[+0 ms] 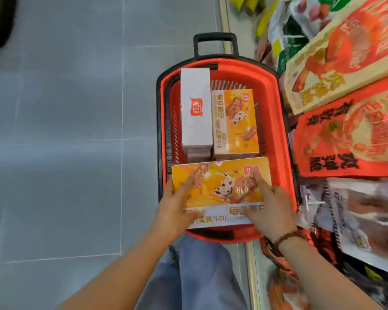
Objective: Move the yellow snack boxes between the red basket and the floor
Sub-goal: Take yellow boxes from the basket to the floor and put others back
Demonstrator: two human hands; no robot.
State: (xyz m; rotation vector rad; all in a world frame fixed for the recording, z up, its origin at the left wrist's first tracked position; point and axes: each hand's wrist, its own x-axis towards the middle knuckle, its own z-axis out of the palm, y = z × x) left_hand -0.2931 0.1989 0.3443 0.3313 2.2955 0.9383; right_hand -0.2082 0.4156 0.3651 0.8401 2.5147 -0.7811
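Observation:
A red basket (271, 121) with a black frame stands on the grey tiled floor (65, 130). Inside it a yellow snack box (234, 121) lies flat at the back right, and beside it a white-sided box (195, 106) stands on edge. Over the basket's near end a third yellow snack box (222, 186) is held face up. My left hand (177, 206) grips its left edge, thumb on the top face. My right hand (267, 206) grips its right side, with the fingers spread over the top.
The basket's black pull handle (215, 44) sticks up at its far end. Store shelves (345, 108) packed with red and cream snack packages run along the right. My jeans-clad leg (199, 271) is below the basket. Grey floor stretches out on the left.

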